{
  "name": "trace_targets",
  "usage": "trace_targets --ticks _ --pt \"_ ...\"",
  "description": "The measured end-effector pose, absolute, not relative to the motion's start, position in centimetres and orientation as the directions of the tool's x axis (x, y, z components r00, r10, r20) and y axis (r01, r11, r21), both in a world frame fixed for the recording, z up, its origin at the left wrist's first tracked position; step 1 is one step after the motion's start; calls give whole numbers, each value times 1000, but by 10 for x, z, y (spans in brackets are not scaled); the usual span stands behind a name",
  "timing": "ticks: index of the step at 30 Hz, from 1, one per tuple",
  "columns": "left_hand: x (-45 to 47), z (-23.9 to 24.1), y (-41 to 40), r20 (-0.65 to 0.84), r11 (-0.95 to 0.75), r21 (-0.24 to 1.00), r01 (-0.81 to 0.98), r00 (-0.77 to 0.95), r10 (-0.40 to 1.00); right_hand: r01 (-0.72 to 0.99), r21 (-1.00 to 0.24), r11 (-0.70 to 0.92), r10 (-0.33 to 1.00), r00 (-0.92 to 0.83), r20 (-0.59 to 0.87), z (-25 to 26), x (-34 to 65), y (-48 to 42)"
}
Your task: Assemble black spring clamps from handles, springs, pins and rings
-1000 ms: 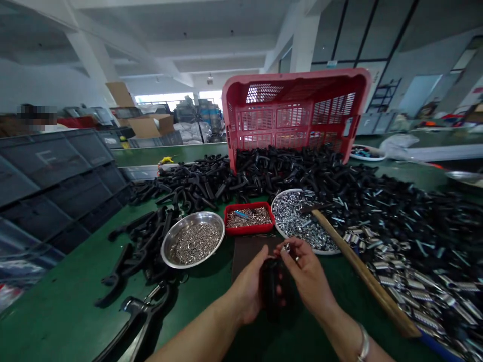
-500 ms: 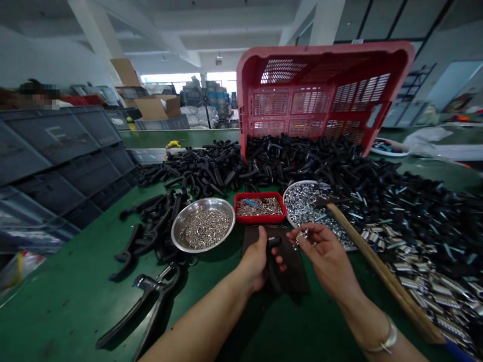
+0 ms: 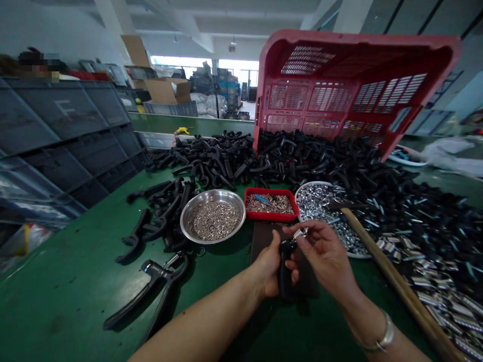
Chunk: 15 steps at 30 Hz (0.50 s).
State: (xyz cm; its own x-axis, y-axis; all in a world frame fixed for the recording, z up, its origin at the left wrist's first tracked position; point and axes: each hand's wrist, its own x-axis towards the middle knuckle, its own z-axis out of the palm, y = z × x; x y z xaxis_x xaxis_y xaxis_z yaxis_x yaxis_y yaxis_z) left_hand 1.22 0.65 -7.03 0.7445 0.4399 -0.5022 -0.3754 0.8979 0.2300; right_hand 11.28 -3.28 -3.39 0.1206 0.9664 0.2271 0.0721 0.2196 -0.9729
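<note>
My left hand (image 3: 269, 271) is wrapped round a black plastic handle (image 3: 286, 276), which stands roughly upright over a dark mat (image 3: 262, 239). Between the thumb and fingers of my right hand (image 3: 328, 254) is a small shiny coil spring (image 3: 301, 233). The spring is right at the handle's upper end; whether the two touch I cannot tell. On the bench to the left lies a hand grip strengthener (image 3: 166, 281), two black handles joined with a spring.
Behind the mat stand a metal bowl (image 3: 184, 226) of small parts, a red tray (image 3: 269, 216) of pins and a white dish (image 3: 298, 198) of metal pieces. A wooden-handled hammer (image 3: 392, 274) lies right, beside loose springs (image 3: 441, 301). Black handles (image 3: 320, 156) spill from a tipped red crate (image 3: 264, 65).
My right hand has brought the spring leftward to the top of the black handle. The head view has shifted, so the bench appears further right. My left hand keeps its grip.
</note>
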Motion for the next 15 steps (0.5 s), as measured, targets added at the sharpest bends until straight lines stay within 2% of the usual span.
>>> trace_targets --ticks 5,8,11,13,15 --pt "8 -70 6 -448 922 310 -231 820 356 158 -978 134 990 30 140 -30 121 -29" --pt "3 -69 6 -345 913 381 -148 893 289 123 -991 53 998 -30 50 -28 131 -25" --pt "-3 -67 7 -222 896 429 -114 948 227 89 -996 -13 1000 -18 -14 -33 137 -23" --pt "-5 -67 8 -201 903 421 -84 962 183 87 -995 -46 999 -12 -47 -39 140 -22" --pt "-5 -68 9 -210 933 347 -96 962 177 152 -985 -83 995 -37 -90 -45 146 -19"
